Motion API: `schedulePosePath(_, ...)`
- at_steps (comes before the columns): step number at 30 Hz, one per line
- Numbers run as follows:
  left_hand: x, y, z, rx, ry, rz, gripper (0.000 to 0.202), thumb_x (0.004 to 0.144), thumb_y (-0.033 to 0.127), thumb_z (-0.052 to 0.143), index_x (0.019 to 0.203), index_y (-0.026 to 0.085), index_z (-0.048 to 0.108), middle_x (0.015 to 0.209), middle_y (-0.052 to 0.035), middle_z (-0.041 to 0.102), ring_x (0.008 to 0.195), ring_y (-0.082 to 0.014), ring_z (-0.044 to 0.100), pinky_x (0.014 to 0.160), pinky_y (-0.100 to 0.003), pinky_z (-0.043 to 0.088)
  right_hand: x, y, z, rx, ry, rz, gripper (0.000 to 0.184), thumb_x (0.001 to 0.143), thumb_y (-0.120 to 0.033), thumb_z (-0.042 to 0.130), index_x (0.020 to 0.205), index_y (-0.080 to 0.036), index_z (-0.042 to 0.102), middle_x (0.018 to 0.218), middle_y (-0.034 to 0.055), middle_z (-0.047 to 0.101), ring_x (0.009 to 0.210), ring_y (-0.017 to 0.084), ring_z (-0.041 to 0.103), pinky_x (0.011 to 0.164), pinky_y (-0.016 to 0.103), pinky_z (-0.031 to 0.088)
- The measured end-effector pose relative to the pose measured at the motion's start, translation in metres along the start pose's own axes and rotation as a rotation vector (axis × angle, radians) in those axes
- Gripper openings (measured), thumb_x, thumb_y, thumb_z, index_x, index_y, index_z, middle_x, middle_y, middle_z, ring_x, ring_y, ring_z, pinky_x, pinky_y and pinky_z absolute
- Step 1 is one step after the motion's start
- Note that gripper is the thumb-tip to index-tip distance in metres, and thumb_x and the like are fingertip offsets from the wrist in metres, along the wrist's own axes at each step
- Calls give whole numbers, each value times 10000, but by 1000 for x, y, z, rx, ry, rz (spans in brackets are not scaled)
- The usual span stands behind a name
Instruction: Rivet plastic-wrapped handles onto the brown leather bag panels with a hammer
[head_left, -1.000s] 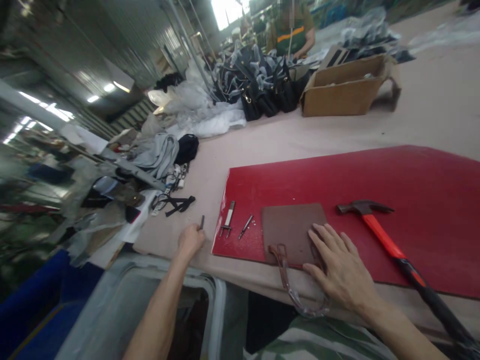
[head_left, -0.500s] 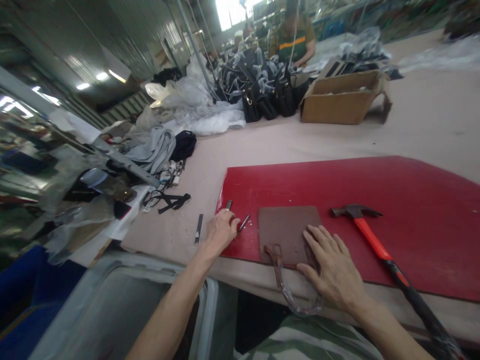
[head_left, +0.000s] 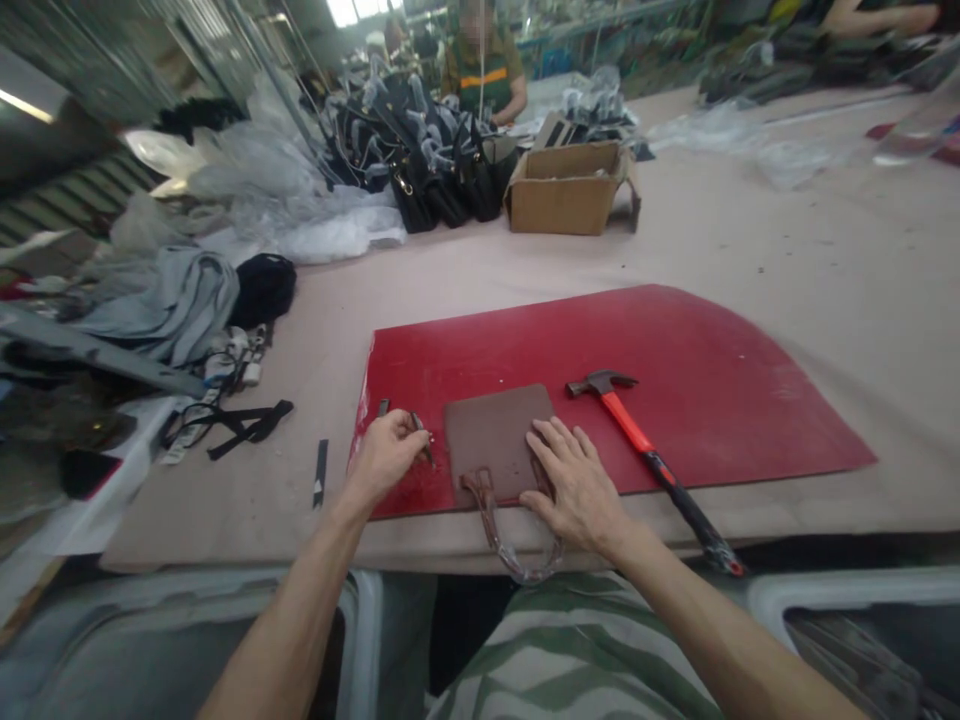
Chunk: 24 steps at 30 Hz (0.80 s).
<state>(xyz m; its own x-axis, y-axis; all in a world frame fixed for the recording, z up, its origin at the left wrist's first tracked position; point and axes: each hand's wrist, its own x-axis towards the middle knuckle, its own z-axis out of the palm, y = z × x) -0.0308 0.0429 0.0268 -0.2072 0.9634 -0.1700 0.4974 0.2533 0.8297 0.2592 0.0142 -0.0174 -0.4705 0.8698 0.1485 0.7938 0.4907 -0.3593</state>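
Note:
Between the thumb and fingers of my left hand (head_left: pixel 384 455) is a slim dark metal rod (head_left: pixel 429 455), held just above or on the red board (head_left: pixel 697 390). A few tiny pale bits lie beside it. To its right lies a flat brown leather panel (head_left: pixel 491 425) with small holes near its lower edge. A brown handle (head_left: pixel 489 522), partly wrapped in clear plastic, loops from the panel over the table edge. My right hand (head_left: pixel 571 480) rests with spread fingers on the panel's right side, hiding part of it. A claw hammer (head_left: pixel 626 420) with a red-and-black handle lies right of the panel.
Left of the board are a dark flat strip (head_left: pixel 320 472) and black straps (head_left: pixel 251 425). Farther back stand black handbags (head_left: pixel 442 190), a cardboard box (head_left: pixel 562 195) and plastic wrapping (head_left: pixel 300 215). A co-worker (head_left: pixel 487 85) is behind them. Grey bins (head_left: pixel 367 620) flank me below the table.
My view has turned to the right. The rod, earlier at my left fingertips and leaning, is now pinched in that hand at a different angle. My right hand stays on the panel.

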Motion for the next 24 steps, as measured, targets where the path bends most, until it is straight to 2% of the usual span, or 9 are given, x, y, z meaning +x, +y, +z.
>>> schedulePosePath(2, -14, 9, 18, -323, -14, 28, 218, 730, 353, 684, 818, 168, 608, 689, 6, 659, 640, -155, 674, 639, -256, 541, 0, 0, 0, 5, -2, 5, 719, 836, -427, 659, 1455, -108, 480, 1578, 178, 373, 1479, 367, 272, 1203, 571, 222)
schedulePosePath(4, -28, 16, 41, -508, -27, 27, 283, 724, 371, 715, 880, 165, 600, 761, -3, 672, 702, -167, 710, 649, -260, 568, 0, 0, 0, 4, -4, 2, 722, 838, -425, 658, 1461, -110, 473, 1584, 176, 364, 1483, 367, 262, 1204, 570, 219)
schedulePosePath(6, -37, 20, 64, -589, -42, 25, 276, 755, 369, 708, 898, 168, 587, 819, -24, 691, 757, -184, 731, 660, -276, 594, 0, 0, 1, 0, -6, -5, 728, 840, -436, 660, 1461, -106, 472, 1584, 176, 363, 1484, 368, 258, 1208, 567, 213)
schedulePosePath(9, -44, 18, 87, -549, -46, 103, 186, 832, 339, 651, 879, 174, 579, 861, -44, 718, 797, -179, 731, 737, -315, 616, 0, 0, 1, 0, -11, -11, 738, 841, -456, 662, 1460, -101, 474, 1581, 183, 366, 1481, 374, 262, 1207, 570, 210)
schedulePosePath(14, -48, 13, 97, -497, -50, 159, 114, 900, 294, 574, 887, 181, 563, 852, -45, 735, 771, -165, 723, 767, -327, 614, 0, 0, -1, 10, -10, -5, 740, 830, -436, 680, 1454, -93, 480, 1577, 189, 369, 1483, 372, 254, 1211, 558, 203)
schedulePosePath(24, -51, 11, 101, -305, -14, 262, 76, 916, 213, 538, 888, 188, 603, 858, -28, 734, 757, -144, 714, 737, -271, 582, 0, 0, 2, 30, 6, 3, 754, 806, -414, 701, 1453, -96, 481, 1573, 183, 379, 1480, 369, 260, 1210, 564, 195)
